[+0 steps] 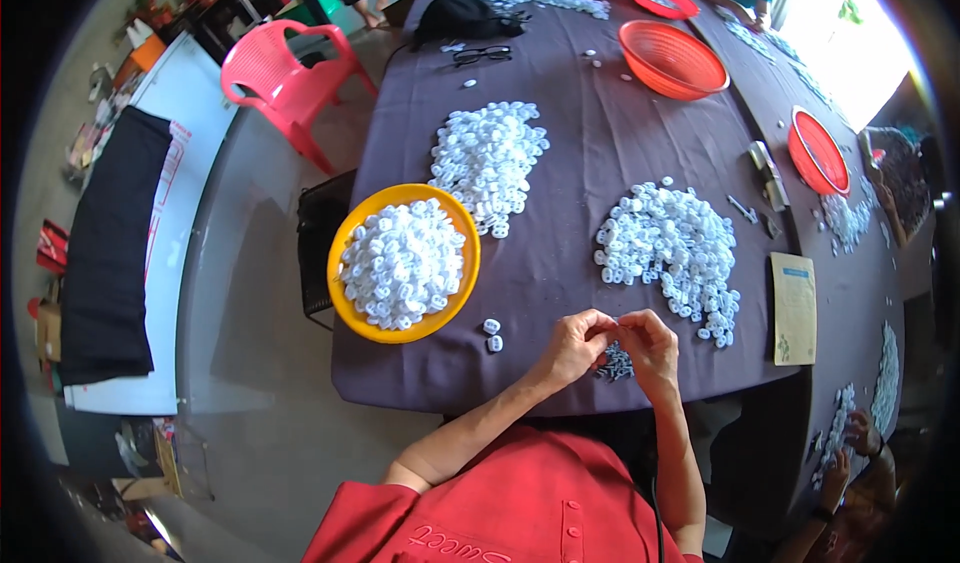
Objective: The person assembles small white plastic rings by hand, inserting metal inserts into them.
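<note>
My left hand and my right hand meet fingertip to fingertip over the table's near edge. Both are closed in a pinch; whatever lies between the fingers is too small and covered to make out. Just below them is a little heap of small dark grey metal pieces, partly hidden by my hands. Beyond my right hand spreads a pile of small white plastic pieces. Off to the left, a yellow bowl is heaped with similar white pieces. Two loose white pieces lie between the bowl and my left hand.
Another white pile lies behind the bowl on the dark tablecloth. Farther off are a red basket, eyeglasses and a black cloth bag. A tan packet lies at right. Other people's hands work at lower right.
</note>
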`<action>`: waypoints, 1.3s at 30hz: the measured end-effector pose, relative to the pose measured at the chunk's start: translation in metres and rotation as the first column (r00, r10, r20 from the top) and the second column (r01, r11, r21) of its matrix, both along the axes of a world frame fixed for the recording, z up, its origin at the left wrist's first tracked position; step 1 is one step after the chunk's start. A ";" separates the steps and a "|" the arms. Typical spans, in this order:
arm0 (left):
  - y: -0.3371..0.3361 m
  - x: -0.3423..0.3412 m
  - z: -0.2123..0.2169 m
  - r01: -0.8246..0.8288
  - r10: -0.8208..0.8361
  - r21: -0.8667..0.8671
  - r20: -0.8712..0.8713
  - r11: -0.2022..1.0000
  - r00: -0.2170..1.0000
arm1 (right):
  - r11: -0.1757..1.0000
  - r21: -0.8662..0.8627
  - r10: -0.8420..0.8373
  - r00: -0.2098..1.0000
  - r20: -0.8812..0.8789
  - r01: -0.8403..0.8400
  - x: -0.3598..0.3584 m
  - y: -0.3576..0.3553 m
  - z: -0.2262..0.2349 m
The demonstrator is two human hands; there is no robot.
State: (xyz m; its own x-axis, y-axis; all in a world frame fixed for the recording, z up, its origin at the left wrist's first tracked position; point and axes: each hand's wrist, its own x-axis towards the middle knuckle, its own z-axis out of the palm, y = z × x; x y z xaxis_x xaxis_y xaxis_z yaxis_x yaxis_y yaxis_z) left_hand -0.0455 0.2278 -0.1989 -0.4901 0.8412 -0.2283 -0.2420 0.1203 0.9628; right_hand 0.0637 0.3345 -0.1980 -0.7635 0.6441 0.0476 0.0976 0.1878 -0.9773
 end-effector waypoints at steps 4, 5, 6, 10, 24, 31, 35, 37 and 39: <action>-0.004 -0.001 -0.010 -0.065 0.065 -0.001 0.054 0.998 0.996 | 0.988 -0.151 0.030 0.999 -0.014 -0.032 -0.002 -0.004 -0.005; -0.005 -0.002 -0.017 -0.065 0.060 0.053 0.104 0.996 0.993 | 0.983 -0.182 0.013 0.999 -0.037 -0.019 -0.003 -0.006 -0.003; -0.006 -0.002 -0.018 -0.084 0.079 0.051 0.098 0.995 0.992 | 0.977 -0.213 -0.006 0.998 -0.059 -0.007 -0.003 -0.008 -0.003; -0.007 0.001 -0.024 -0.114 0.092 0.095 0.213 0.989 0.973 | 0.967 -0.256 -0.033 0.998 -0.053 0.019 -0.002 -0.011 -0.007; -0.013 0.002 -0.019 -0.156 0.164 0.103 -0.081 0.982 0.983 | 0.989 -0.144 0.013 1.000 -0.008 -0.014 -0.001 -0.015 -0.006; -0.014 -0.001 -0.009 -0.134 0.134 0.041 0.006 0.990 0.991 | 0.930 -0.369 -0.032 0.998 -0.061 0.008 0.001 -0.016 -0.003; -0.009 0.003 -0.005 -0.095 0.095 0.002 -0.016 0.995 0.995 | 0.885 -0.465 -0.074 0.991 -0.108 0.016 0.007 -0.013 -0.007; -0.009 0.004 -0.004 -0.086 0.086 -0.005 -0.005 0.996 0.996 | 0.859 -0.512 -0.099 0.988 -0.116 0.026 0.009 -0.013 -0.005; -0.008 0.004 -0.001 -0.083 0.083 -0.015 -0.028 0.996 0.996 | 0.831 -0.556 -0.120 0.985 -0.122 0.032 0.009 -0.013 -0.005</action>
State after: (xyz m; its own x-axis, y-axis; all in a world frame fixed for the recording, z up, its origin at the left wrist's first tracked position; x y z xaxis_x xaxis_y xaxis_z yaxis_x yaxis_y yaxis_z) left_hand -0.0413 0.2197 -0.1997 -0.5645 0.7936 -0.2270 -0.2251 0.1166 0.9673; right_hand 0.0730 0.3214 -0.2029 -0.7236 0.6521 -0.2262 -0.0614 -0.3873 -0.9199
